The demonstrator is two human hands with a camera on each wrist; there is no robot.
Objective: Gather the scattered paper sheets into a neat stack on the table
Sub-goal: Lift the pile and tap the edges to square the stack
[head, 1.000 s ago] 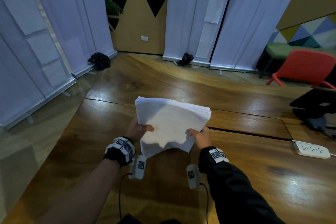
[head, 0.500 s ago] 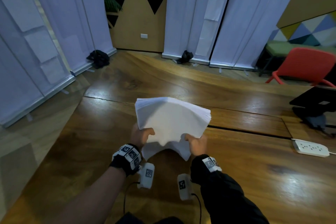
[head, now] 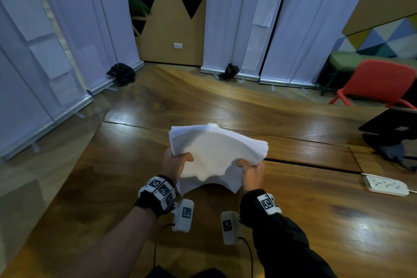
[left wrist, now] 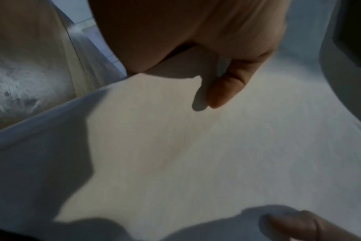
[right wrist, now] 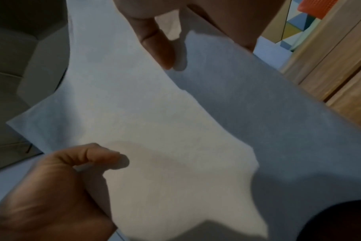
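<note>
The wooden table fills the view under both arms. The left hand and the right hand each pinch the near edge of the paper stack, thumbs on top. Between the fingers the stack bows upward; beyond them it fans out above the table. Far right of the fingers lies a power strip.
</note>
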